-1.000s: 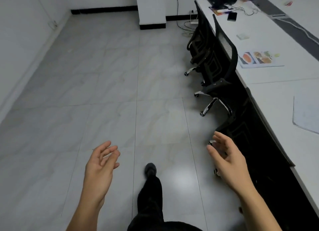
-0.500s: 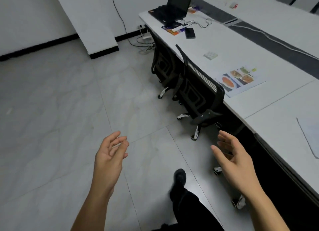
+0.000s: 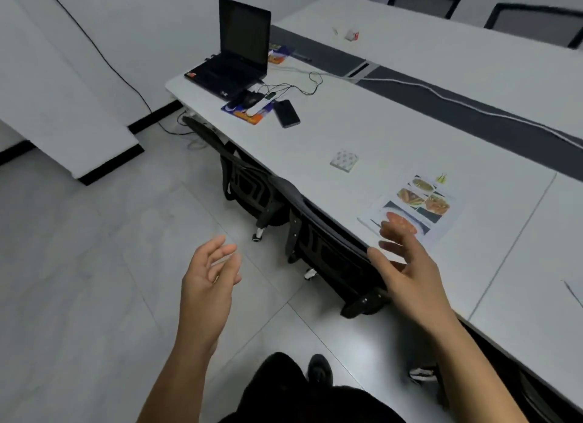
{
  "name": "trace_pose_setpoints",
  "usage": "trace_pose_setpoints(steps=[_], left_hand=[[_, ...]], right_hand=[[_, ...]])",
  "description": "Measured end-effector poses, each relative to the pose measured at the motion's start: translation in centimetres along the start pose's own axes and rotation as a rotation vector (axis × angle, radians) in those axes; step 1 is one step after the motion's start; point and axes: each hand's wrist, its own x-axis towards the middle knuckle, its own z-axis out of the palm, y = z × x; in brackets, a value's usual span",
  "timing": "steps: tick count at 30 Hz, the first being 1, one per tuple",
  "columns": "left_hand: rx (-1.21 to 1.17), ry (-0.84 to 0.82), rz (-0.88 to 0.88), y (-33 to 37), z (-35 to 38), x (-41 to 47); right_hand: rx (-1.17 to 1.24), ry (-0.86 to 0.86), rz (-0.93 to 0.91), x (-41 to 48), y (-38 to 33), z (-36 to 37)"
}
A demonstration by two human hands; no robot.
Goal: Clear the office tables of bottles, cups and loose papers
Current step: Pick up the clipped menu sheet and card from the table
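Both hands are empty, fingers loosely spread and grasping nothing. The left hand [image 3: 209, 279] is raised over the grey tiled floor [image 3: 94, 264], palm turned inward. The right hand [image 3: 407, 274] is raised at the near edge of the white surface [image 3: 394, 132], above the backrest of a black office chair [image 3: 328, 252] pushed in beneath that edge; its fingertips [image 3: 386, 225] overlap the near corner of a loose printed sheet [image 3: 416, 206], and contact cannot be confirmed. The sheet, printed with food photographs, lies flat on the surface near the edge, with a small yellow-green clip [image 3: 441, 178] at its far corner. A small white patterned pad [image 3: 344, 160] lies beyond the sheet, apart from it. Further along are a black phone [image 3: 286, 113] lying flat, a colourful mouse mat [image 3: 247, 111] carrying small devices, and an open black laptop [image 3: 235, 48] at the far end, with cables [image 3: 303, 86] trailing beside it. A second black chair [image 3: 246, 182] stands at the same edge. The corner of another sheet [image 3: 574, 293] shows at the right border of the view
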Motion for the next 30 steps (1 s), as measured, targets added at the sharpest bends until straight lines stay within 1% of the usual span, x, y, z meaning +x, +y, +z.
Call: trace_pose_setpoints(steps=[5, 9, 11, 15, 17, 19, 22, 23, 25, 26, 28, 30], left_hand=[[0.014, -0.204, -0.026, 1.4, 6.1, 9.9], [0.012, -0.431, -0.08, 1.5, 12.2, 18.1], [0.029, -0.554, -0.072, 2.2, 15.5, 21.8], [0.149, -0.739, -0.033, 3.4, 22.2, 28.0], [0.227, -0.808, -0.014, 3.1, 25.4, 30.7], [0.329, -0.861, 0.021, 2.2, 28.9, 33.0], [0.517, -0.917, 0.094, -0.6, 33.6, 35.3], [0.589, -0.924, 0.14, -1.7, 35.0, 36.0], [0.747, -0.955, 0.294, -4.4, 37.8, 37.5], [0.84, -0.972, 0.372, -5.9, 39.0, 38.2], [1.079, -1.01, 0.452, -8.5, 40.8, 39.6], [1.343, -1.034, 0.536, -10.5, 42.0, 40.6]], right_hand=[[-0.016, 0.116, 0.09, 6.7, 0.6, 1.1], [-0.083, 0.259, 0.213, 11.9, 1.6, 1.8], [-0.097, 0.348, 0.255, 14.2, 1.5, 1.7], [-0.102, 0.513, 0.356, 18.0, 1.4, 0.3], [-0.099, 0.564, 0.409, 19.3, 2.3, -0.5], [-0.109, 0.597, 0.478, 20.2, 4.5, -1.0], [-0.119, 0.609, 0.636, 21.2, 9.0, -1.0], [-0.127, 0.604, 0.684, 21.5, 10.7, -1.0], [-0.18, 0.57, 0.766, 22.1, 14.2, -1.1], [-0.211, 0.555, 0.816, 22.2, 15.8, -1.0], [-0.241, 0.539, 0.928, 22.3, 18.2, -0.6], [-0.24, 0.568, 1.009, 22.4, 19.4, 0.2]])
